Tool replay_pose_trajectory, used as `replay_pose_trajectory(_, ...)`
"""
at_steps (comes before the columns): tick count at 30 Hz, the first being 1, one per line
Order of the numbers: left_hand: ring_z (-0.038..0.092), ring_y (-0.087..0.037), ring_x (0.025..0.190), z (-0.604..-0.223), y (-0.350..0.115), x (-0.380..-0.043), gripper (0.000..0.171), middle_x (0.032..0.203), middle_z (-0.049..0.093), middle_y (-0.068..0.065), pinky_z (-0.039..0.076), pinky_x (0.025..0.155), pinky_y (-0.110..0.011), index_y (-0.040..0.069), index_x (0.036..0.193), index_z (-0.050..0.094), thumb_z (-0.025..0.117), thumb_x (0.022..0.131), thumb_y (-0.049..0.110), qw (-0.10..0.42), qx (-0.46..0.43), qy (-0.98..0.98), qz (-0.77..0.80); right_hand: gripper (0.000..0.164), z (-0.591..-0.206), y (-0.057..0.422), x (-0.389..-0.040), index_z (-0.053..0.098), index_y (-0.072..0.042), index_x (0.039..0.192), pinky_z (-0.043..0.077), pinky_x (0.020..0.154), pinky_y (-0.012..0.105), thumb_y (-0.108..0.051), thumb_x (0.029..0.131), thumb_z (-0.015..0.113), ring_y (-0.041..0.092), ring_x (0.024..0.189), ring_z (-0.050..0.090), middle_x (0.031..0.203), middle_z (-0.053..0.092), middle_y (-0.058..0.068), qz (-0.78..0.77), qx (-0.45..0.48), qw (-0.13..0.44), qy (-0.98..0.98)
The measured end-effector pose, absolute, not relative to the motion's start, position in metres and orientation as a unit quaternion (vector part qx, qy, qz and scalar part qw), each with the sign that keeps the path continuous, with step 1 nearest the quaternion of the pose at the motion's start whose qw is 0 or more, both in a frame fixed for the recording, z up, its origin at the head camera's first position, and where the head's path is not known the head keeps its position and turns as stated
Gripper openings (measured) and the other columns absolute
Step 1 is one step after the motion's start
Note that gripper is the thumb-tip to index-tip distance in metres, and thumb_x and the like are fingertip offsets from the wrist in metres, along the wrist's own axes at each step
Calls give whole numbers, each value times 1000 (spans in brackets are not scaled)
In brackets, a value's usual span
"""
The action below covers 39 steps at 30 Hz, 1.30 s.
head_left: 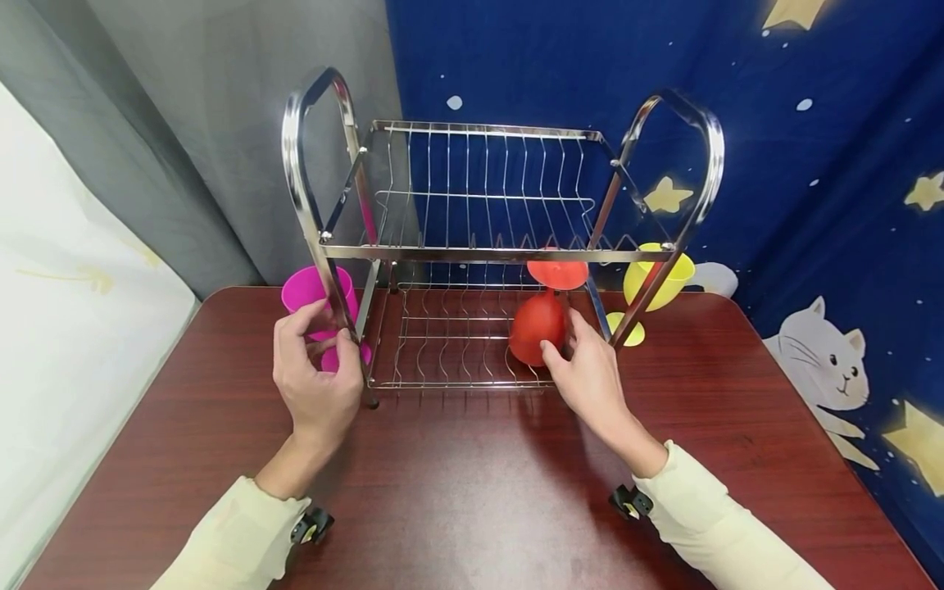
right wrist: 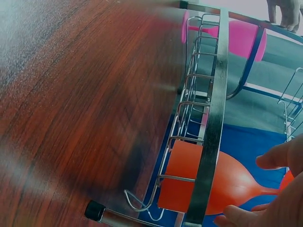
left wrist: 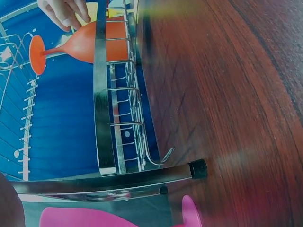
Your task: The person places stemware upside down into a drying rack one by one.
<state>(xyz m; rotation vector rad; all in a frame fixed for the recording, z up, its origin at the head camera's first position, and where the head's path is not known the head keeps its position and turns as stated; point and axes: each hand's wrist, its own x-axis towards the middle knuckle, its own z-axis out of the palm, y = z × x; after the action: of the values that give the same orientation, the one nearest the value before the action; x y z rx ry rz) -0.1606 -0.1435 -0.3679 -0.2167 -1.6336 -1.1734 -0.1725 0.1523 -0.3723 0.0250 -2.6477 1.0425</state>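
Observation:
A two-tier metal dish rack (head_left: pixel 460 254) stands on the table. An orange-red plastic goblet (head_left: pixel 533 328) rests upside down at the right of its lower tier, foot upward. My right hand (head_left: pixel 590 373) is around the goblet's right side; in the right wrist view the thumb (right wrist: pixel 272 158) stands apart from the bowl, while other fingertips (right wrist: pixel 234 215) lie close to it. My left hand (head_left: pixel 320 369) holds the rack's front left post, its fingers curled. Only a sliver of that hand shows in the left wrist view. Behind it stands a magenta goblet (head_left: pixel 313 288), partly hidden.
A yellow goblet (head_left: pixel 660 274) stands upright just right of the rack, partly behind its post. The reddish-brown wooden table (head_left: pixel 457 492) extends in front. Behind hang a grey curtain (head_left: pixel 192 123) and a blue one (head_left: pixel 509 57) with stars and a cat.

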Motion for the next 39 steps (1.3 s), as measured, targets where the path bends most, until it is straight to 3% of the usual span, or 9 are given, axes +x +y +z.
replay_pose_trajectory(7,54,-35,78,-363,-133,-158,26,87,57,-28,46,71,-25,-11,100,62,58,77,0,586,-125,-659,-455,60,-374,155,-164,47,3,140,57,81,44,-23,89,67,31,95,71,128,60,22,331,29,204,-921)
replay_pose_trajectory(13,55,-30,69,-368,-127,-157,24,81,61,-23,44,63,-29,-10,96,64,56,77,1,583,-217,-659,-423,45,-376,157,-163,59,-1,130,59,70,42,-20,90,66,25,81,73,114,69,18,326,56,271,-904)
replay_pose_trajectory(18,58,-21,66,-371,-126,-159,20,78,65,-13,48,58,-28,-6,92,68,55,80,3,525,-306,-690,-393,28,-376,161,-162,70,-3,111,60,67,34,-19,90,64,18,77,73,95,75,9,342,82,326,-878)
replay_pose_trajectory(25,59,-12,71,-374,-128,-157,16,81,67,-5,49,63,-21,3,91,70,58,81,3,386,-363,-735,-424,11,-373,167,-162,73,-4,89,52,58,11,-12,88,66,6,59,68,70,72,3,423,105,360,-824)
replay_pose_trajectory(31,55,-7,70,-377,-129,-155,19,88,69,-2,47,59,-17,7,97,70,63,80,2,314,-350,-756,-456,16,-367,170,-160,71,1,78,52,54,12,3,87,57,1,53,64,62,68,11,492,133,413,-755)
replay_pose_trajectory(35,55,-5,68,-378,-131,-154,19,88,69,-1,50,53,-24,8,99,70,65,81,1,269,-344,-768,-469,19,-351,164,-153,65,11,73,51,52,12,9,85,51,-3,51,60,57,63,21,518,137,440,-721)
replay_pose_trajectory(39,56,-5,68,-379,-130,-152,17,88,69,1,51,53,-27,10,98,70,65,83,4,239,-343,-780,-465,19,-351,168,-155,64,13,73,50,50,14,8,85,51,-2,49,58,55,59,24,537,131,459,-696)
